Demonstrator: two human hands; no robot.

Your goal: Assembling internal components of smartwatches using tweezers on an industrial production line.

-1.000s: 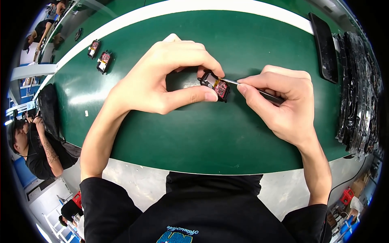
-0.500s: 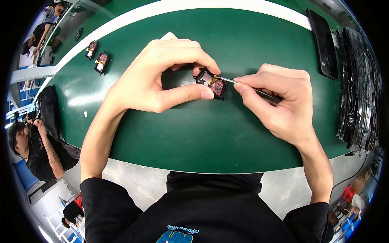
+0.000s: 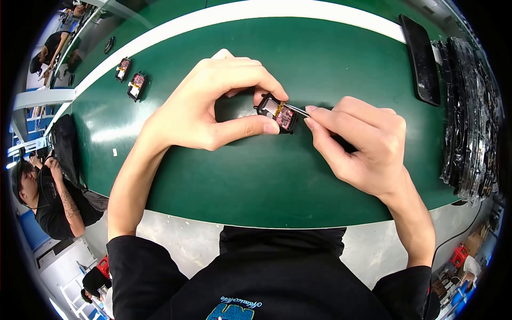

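Between its thumb and index finger, my left hand [image 3: 213, 101] grips a small black device housing [image 3: 276, 113], open-faced, just above the green table. Inside show a silvery rectangular part, a strip of amber flex cable and a red circuit board. My right hand [image 3: 365, 141] pinches a pair of thin metal tweezers [image 3: 298, 110], whose tips reach the housing's upper right part by the amber cable. Whether the tips hold the cable is too small to tell. Two similar open housings, one nearer [image 3: 136, 86] and one farther [image 3: 123, 69], lie at the far left.
A black tray-like slab [image 3: 420, 61] lies at the far right, beside a tall stack of black pieces in clear plastic [image 3: 466, 120]. A white strip [image 3: 256, 10] crosses the table's far side. Another person [image 3: 50, 197] sits at the left, beside a black mesh chair back.
The tweezers have turned to a steeper slant, their tips shifting slightly left onto the housing. My right hand has lowered a little and rotated. My left hand keeps its grip on the housing.
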